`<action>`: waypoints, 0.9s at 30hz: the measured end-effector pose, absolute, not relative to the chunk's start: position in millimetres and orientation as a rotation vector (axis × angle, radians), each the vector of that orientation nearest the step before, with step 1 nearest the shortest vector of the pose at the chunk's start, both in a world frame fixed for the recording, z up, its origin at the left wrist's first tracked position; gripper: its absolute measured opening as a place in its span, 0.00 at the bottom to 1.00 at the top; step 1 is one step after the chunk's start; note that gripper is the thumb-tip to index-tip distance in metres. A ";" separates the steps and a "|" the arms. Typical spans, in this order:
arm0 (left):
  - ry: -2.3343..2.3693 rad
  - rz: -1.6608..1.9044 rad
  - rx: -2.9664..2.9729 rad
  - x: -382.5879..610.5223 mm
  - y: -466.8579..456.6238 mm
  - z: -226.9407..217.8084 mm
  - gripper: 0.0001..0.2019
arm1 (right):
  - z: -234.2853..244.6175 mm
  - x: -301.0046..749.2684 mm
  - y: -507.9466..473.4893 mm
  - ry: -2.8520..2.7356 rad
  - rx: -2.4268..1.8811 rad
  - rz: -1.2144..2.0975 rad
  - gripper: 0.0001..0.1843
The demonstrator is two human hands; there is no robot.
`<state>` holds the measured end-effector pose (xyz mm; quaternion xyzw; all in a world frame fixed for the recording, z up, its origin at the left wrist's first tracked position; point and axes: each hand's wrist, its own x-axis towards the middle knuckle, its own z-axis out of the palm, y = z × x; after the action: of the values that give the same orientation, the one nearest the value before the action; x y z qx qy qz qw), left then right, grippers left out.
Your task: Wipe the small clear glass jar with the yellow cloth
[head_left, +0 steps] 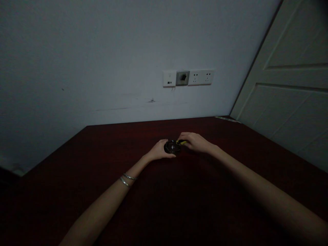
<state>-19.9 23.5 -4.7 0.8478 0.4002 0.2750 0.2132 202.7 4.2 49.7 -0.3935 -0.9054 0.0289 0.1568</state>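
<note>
A small dark, shiny round glass dish, much like an ashtray, rests on the dark red table. My left hand curls around its left side, with the thumb along the near edge and the fingers at the far edge. Just right of the dish, my right hand is closed on a small yellow-and-black tool. The tool's yellow tip reaches the dish's right rim; whether they touch is hard to tell. Dim light and the fingers hide the tool's exact kind.
The dark red tabletop extends back to a pale wall. White wall sockets and a grey wall plate sit above it. At the right stands a panelled door. A pale strip lies at the far right table edge.
</note>
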 end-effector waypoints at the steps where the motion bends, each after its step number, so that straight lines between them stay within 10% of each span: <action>1: 1.106 0.762 2.355 -20.0 23.5 -4.5 0.28 | 50.0 203.8 2.6 -2.591 -1.133 0.082 0.15; 27: 1.117 0.770 2.342 -19.7 25.2 -7.3 0.29 | 37.6 191.2 9.4 -2.367 -1.298 0.161 0.15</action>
<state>-19.7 25.2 -7.3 0.8448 0.4030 0.2780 0.2159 191.2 9.4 37.6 -0.4684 -0.8545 0.0580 0.2168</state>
